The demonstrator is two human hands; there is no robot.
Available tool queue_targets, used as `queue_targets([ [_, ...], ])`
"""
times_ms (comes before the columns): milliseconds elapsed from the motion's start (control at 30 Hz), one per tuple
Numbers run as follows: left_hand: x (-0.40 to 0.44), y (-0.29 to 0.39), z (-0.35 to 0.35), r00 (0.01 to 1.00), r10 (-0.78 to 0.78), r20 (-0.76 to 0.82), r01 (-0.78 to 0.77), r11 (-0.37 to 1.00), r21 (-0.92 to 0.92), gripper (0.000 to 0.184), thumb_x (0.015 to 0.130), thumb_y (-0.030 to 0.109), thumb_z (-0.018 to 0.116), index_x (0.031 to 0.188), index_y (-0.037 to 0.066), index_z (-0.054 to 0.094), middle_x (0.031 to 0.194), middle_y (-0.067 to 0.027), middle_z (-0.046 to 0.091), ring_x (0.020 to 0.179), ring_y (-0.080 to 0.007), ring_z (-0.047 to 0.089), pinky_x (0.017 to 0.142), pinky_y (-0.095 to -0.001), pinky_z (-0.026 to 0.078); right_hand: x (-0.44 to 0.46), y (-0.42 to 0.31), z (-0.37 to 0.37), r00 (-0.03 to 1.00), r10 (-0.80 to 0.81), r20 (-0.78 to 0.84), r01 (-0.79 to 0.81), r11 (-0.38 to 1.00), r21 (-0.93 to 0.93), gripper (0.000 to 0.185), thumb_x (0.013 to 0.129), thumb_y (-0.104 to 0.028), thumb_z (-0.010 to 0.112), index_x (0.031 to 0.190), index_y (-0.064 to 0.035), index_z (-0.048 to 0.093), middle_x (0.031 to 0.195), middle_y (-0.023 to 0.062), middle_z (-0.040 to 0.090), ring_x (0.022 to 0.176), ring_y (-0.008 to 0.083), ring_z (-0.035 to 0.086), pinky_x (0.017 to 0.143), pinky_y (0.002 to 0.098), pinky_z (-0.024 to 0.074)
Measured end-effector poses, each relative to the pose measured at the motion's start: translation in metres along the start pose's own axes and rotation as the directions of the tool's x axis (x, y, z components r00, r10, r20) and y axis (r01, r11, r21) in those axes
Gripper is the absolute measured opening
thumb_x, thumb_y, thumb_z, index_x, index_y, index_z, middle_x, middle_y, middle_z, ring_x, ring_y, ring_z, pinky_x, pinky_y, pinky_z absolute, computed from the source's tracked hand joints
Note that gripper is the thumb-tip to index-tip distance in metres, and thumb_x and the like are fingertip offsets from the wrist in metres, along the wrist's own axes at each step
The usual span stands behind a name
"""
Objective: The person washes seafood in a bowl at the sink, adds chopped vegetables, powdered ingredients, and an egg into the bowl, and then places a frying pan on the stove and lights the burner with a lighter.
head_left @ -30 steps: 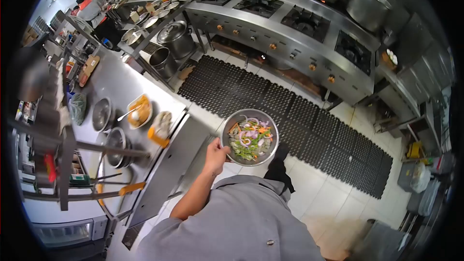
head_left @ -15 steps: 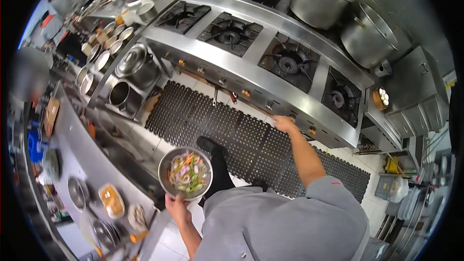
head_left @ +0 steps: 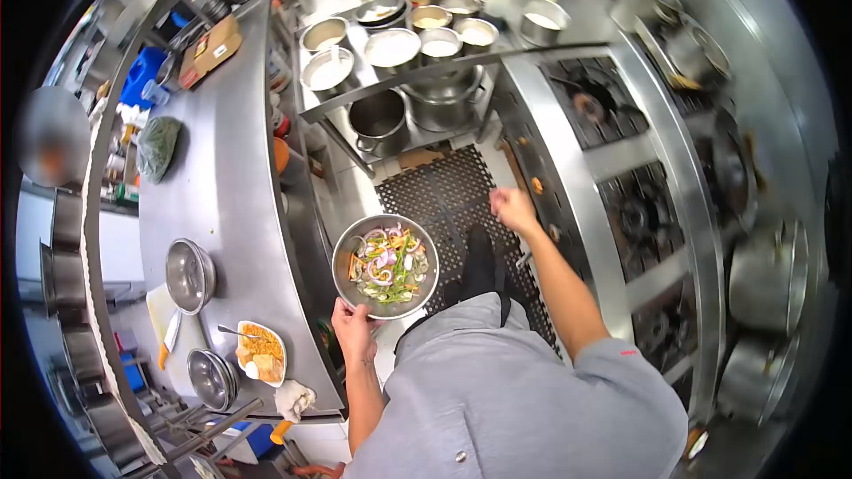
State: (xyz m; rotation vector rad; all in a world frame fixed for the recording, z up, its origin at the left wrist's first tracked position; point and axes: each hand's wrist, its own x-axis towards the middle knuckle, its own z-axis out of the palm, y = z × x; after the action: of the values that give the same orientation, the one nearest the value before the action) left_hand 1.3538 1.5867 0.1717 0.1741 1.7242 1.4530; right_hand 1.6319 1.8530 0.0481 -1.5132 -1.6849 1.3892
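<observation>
My left hand (head_left: 357, 326) grips the near rim of a round metal bowl (head_left: 341, 286). Inside the bowl lie sliced vegetables (head_left: 389, 264): purple onion rings, green strips and orange pieces. The bowl is held level in front of my body, over the floor beside the steel counter. My right hand (head_left: 513, 211) hangs in the air above the black floor mat (head_left: 426, 184), near the stove's front. Its fingers are curled closed, and nothing shows in them.
On the steel counter (head_left: 235, 115) at left are metal bowls (head_left: 191, 275), a plate of orange food (head_left: 264, 350), a knife (head_left: 169, 337) and a cloth (head_left: 294, 400). Ahead stands a shelf with several pots of sauces (head_left: 393, 49). Stove burners (head_left: 639, 213) line the right. Another person (head_left: 53, 137) is at far left.
My view has swung left, so the stove now runs along the right side. My right hand has come away from the stove's knobs and curled. The bowl stays in my left hand.
</observation>
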Motion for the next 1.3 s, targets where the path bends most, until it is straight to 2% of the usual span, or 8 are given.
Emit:
queue_targets([
  [167, 0.049, 0.027, 0.042, 0.973, 0.004, -0.231, -0.035, 0.991, -0.131, 0.020, 0.075, -0.006, 0.049, 0.093, 0.000, 0.050, 0.087, -0.0089, 0.058, 0.065, -0.0172, 0.061, 0.050, -0.0310, 0.060, 0.223, -0.160, 0.037, 0.930, -0.369, -0.008, 0.365, 0.923, -0.118, 0.019, 0.081, -0.017, 0.055, 0.087, -0.0033, 0.068, 0.076, 0.0147, 0.068, 0.071, 0.0286, 0.067, 0.067, 0.0366, 0.0512],
  [433, 0.125, 0.094, 0.139, 0.817, -0.058, -0.574, -0.084, 0.972, -0.217, 0.031, 0.073, -0.004, 0.051, 0.104, -0.001, 0.051, 0.091, -0.0095, 0.059, 0.070, -0.0178, 0.063, 0.051, -0.0302, 0.059, 0.479, -0.217, 0.039, 0.928, -0.130, -0.349, 0.162, 0.985, 0.062, 0.018, 0.081, -0.017, 0.060, 0.084, -0.0023, 0.069, 0.069, 0.0125, 0.068, 0.062, 0.0214, 0.066, 0.062, 0.0344, 0.0511],
  [567, 0.154, 0.132, 0.168, 0.794, -0.104, -0.599, -0.054, 0.969, -0.239, 0.032, 0.073, -0.003, 0.052, 0.105, 0.000, 0.051, 0.095, -0.0098, 0.059, 0.072, -0.0180, 0.064, 0.056, -0.0316, 0.060, 0.521, -0.220, 0.010, 0.968, 0.182, -0.171, -0.107, 0.920, 0.376, 0.018, 0.081, -0.017, 0.060, 0.080, -0.0014, 0.068, 0.067, 0.0124, 0.067, 0.054, 0.0171, 0.062, 0.060, 0.0338, 0.0507],
  [633, 0.175, 0.152, 0.176, 0.781, -0.084, -0.618, -0.057, 0.977, -0.205, 0.033, 0.073, -0.004, 0.051, 0.105, -0.001, 0.051, 0.097, -0.0105, 0.059, 0.073, -0.0182, 0.064, 0.055, -0.0312, 0.059, 0.534, -0.214, -0.009, 0.951, 0.220, -0.218, -0.137, 0.929, 0.343, 0.017, 0.080, -0.017, 0.058, 0.082, -0.0026, 0.068, 0.070, 0.0147, 0.067, 0.057, 0.0251, 0.064, 0.061, 0.0372, 0.0510],
  [700, 0.199, 0.168, 0.180, 0.800, -0.062, -0.597, -0.060, 0.982, -0.182, 0.034, 0.072, -0.004, 0.051, 0.106, -0.001, 0.051, 0.098, -0.0108, 0.059, 0.074, -0.0184, 0.063, 0.054, -0.0314, 0.059, 0.545, -0.195, -0.034, 0.762, -0.159, -0.627, -0.025, 0.962, -0.273, 0.016, 0.079, -0.016, 0.057, 0.085, -0.0042, 0.066, 0.073, 0.0166, 0.068, 0.069, 0.0354, 0.065, 0.066, 0.0440, 0.0505],
  [900, 0.260, 0.215, 0.168, 0.870, 0.008, -0.492, -0.040, 0.998, -0.054, 0.038, 0.072, -0.003, 0.052, 0.109, -0.002, 0.051, 0.097, -0.0105, 0.058, 0.074, -0.0199, 0.063, 0.051, -0.0321, 0.058, 0.516, -0.195, -0.068, 0.663, 0.087, -0.744, -0.420, 0.866, -0.272, 0.025, 0.082, -0.029, 0.063, 0.091, -0.0059, 0.057, 0.085, 0.0180, 0.067, 0.087, 0.0385, 0.063, 0.078, 0.0479, 0.0461],
  [1167, 0.323, 0.262, 0.185, 0.943, 0.117, -0.313, -0.113, 0.993, 0.031, 0.038, 0.073, -0.003, 0.051, 0.111, -0.002, 0.051, 0.096, -0.0112, 0.059, 0.071, -0.0176, 0.063, 0.054, -0.0295, 0.058, 0.536, -0.168, -0.062, 0.409, 0.214, -0.887, -0.222, 0.966, 0.131, 0.038, 0.083, -0.031, 0.066, 0.095, 0.0003, 0.049, 0.082, 0.0226, 0.064, 0.081, 0.0410, 0.061, 0.076, 0.0493, 0.0453],
  [1300, 0.328, 0.271, 0.213, 0.945, 0.104, -0.311, -0.106, 0.994, 0.009, 0.038, 0.072, -0.004, 0.050, 0.110, -0.003, 0.051, 0.095, -0.0110, 0.059, 0.070, -0.0174, 0.063, 0.053, -0.0297, 0.058, 0.541, -0.166, -0.069, 0.647, 0.507, -0.570, 0.111, 0.676, 0.728, 0.024, 0.091, -0.022, 0.059, 0.094, 0.0001, 0.051, 0.078, 0.0141, 0.064, 0.071, 0.0240, 0.064, 0.061, 0.0354, 0.0515],
])
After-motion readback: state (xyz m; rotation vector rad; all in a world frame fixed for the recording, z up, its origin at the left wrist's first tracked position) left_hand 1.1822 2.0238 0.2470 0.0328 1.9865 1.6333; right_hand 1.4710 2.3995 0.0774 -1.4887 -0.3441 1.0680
